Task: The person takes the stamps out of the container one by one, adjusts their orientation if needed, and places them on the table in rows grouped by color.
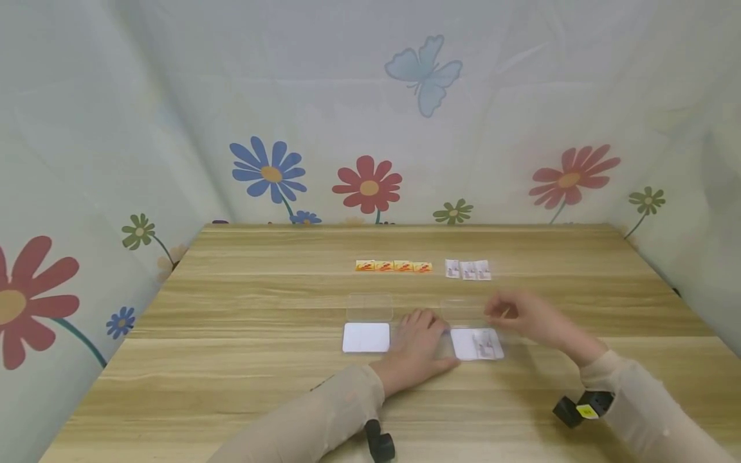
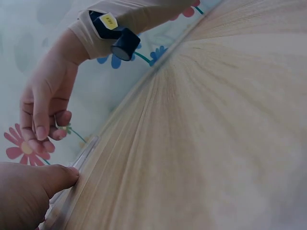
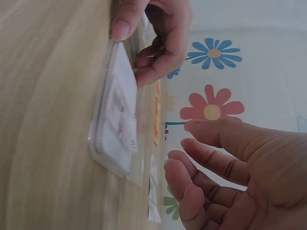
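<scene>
My left hand [image 1: 415,354] steadies the left end of a small clear plastic case [image 3: 111,141], thumb at the near corner and fingers at the far side. Its white inside faces up, and the transparent lid [image 1: 460,310] lies folded back. On the right half of the white surface lies a pale sachet with purplish print [image 1: 485,345]. My right hand [image 1: 523,315] hovers just beyond the case's right side, slightly blurred in the head view. Its fingers are loosely curled, and nothing shows between them in the right wrist view [image 3: 216,177].
A second clear case with a white inside [image 1: 366,337] lies left of my left hand, its lid [image 1: 369,307] laid back. Farther off, several orange-yellow sachets [image 1: 393,266] form a row. Three pale printed sachets [image 1: 467,269] lie right of them. A flowered curtain [image 1: 324,96] borders the wooden table.
</scene>
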`<state>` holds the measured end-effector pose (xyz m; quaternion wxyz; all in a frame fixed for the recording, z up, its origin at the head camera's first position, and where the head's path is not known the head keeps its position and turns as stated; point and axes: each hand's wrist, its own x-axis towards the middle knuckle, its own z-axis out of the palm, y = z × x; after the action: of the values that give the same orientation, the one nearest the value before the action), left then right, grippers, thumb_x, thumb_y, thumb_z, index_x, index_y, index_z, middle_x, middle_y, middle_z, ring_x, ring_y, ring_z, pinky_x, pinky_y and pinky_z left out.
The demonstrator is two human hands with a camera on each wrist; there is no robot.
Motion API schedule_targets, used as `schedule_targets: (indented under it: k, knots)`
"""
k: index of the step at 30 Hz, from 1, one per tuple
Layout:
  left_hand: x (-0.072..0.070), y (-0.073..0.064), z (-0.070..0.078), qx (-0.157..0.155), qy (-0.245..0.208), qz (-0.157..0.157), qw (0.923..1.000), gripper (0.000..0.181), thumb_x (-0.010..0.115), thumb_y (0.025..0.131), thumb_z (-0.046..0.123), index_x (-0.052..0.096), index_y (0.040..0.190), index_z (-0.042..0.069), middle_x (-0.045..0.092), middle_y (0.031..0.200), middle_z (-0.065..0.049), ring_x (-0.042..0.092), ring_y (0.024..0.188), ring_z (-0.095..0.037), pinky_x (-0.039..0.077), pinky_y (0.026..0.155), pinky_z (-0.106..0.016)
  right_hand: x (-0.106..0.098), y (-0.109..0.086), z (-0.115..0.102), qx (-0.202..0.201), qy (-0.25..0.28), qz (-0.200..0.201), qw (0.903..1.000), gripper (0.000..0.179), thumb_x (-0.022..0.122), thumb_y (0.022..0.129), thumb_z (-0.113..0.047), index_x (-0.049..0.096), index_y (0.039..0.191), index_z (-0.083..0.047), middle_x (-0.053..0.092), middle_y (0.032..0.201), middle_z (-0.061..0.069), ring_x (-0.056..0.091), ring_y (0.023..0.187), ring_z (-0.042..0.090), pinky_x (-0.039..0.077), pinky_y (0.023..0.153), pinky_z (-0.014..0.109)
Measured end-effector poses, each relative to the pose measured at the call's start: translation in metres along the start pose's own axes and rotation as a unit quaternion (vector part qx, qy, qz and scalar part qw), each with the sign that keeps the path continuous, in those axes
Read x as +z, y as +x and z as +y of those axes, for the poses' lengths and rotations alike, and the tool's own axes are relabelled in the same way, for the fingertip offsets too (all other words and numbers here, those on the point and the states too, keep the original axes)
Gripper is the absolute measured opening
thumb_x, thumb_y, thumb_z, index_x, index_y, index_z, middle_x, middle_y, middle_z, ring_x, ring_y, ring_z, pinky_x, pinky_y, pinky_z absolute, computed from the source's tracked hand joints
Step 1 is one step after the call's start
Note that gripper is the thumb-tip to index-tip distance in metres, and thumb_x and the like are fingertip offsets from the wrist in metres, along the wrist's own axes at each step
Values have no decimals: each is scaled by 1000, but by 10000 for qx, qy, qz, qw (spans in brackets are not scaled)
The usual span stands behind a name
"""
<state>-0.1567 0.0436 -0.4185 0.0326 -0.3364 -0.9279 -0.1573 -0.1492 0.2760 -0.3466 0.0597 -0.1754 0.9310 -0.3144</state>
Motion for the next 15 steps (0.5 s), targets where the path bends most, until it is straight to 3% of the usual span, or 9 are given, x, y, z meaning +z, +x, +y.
schedule_targets:
  k: [15]
  knots:
    - [-1, -1, 1, 1, 101, 31, 9999, 55, 66, 81, 57, 61, 120, 18, 56, 120, 2, 50, 115, -16, 41, 100, -35, 17, -6, 8, 44, -514, 28, 9987, 10, 71, 83, -11, 68, 92, -8, 70, 89, 3, 61, 79, 12, 50, 69, 27]
